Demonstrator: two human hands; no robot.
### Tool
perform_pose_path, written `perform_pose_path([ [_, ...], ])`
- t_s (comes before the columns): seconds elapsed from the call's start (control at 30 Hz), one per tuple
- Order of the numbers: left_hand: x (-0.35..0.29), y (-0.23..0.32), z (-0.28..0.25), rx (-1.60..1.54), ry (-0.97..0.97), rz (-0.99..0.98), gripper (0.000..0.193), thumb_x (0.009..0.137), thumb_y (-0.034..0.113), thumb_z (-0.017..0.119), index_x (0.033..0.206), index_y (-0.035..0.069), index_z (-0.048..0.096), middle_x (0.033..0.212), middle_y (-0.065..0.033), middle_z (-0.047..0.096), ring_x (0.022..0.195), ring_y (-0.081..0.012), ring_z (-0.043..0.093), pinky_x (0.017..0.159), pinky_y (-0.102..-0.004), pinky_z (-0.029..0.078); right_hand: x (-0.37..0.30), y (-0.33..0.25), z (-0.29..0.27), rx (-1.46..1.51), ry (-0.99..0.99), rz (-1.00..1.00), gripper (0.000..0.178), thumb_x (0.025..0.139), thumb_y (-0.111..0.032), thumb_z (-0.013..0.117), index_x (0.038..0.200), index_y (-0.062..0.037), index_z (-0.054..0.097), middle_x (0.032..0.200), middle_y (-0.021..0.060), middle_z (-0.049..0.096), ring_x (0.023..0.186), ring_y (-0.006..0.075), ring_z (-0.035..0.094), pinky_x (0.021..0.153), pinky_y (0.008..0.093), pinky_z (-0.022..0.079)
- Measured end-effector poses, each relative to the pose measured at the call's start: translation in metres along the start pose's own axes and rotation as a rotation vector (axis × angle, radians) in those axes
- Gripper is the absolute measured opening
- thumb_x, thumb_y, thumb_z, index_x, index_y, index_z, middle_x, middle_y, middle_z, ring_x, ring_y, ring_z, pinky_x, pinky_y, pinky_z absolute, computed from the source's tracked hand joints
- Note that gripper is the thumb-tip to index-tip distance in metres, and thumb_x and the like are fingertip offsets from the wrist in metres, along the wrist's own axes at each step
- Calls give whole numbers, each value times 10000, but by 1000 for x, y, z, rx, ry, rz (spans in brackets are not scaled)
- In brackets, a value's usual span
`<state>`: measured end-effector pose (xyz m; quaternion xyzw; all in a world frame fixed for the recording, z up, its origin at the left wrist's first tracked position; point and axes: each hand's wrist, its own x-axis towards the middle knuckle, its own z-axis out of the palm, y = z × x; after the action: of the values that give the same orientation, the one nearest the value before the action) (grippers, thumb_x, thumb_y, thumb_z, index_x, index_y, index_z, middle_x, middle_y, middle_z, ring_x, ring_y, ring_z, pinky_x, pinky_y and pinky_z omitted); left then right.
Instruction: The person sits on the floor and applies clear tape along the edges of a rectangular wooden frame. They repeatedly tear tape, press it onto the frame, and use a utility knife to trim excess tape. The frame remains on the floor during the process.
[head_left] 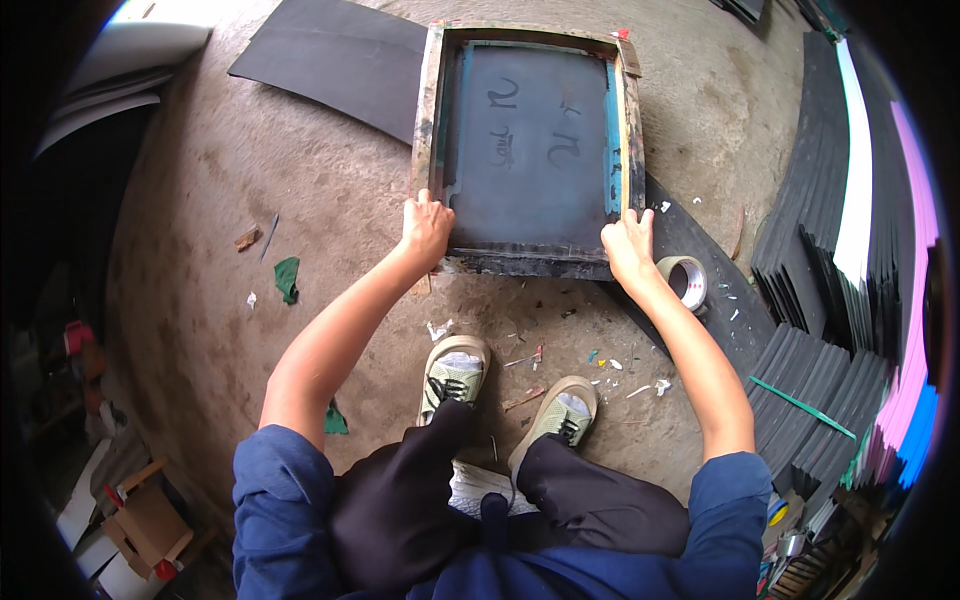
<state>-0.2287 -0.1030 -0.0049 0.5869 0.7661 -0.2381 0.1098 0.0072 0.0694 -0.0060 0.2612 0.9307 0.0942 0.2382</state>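
A wooden-framed printing screen with dark mesh and a teal border lies flat on the concrete floor in front of me. My left hand grips its near left corner. My right hand grips its near right corner. Under the frame lies a black sheet that sticks out to the left and right. A roll of tape rests on the sheet just right of my right hand. My two shoes stand below the frame.
Stacks of black, white and pink sheets line the right side. Paper scraps and a green scrap litter the floor. Cardboard boxes sit at lower left, white sheets at upper left.
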Motion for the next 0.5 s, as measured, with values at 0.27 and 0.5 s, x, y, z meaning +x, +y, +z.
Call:
perform_pose_path([
  [0.27, 5, 3, 8, 152, 7, -15, 358, 676, 251, 719, 958, 57, 613, 978, -80, 538, 953, -224, 510, 742, -327, 440, 13, 0, 6, -162, 42, 123, 230, 742, -103, 631, 954, -95, 543, 858, 45, 583, 909, 201, 546, 745, 361, 377],
  [0.5, 5, 13, -31, -753, 57, 262, 248, 858, 183, 554, 1020, 6, 491, 999, -161, 609, 982, -279, 576, 843, -421, 454, -6, 48, 45, 968, 738, 236, 355, 838, -120, 584, 1156, -51, 441, 1065, 175, 420, 1062, 331, 434, 905, 435, 367],
])
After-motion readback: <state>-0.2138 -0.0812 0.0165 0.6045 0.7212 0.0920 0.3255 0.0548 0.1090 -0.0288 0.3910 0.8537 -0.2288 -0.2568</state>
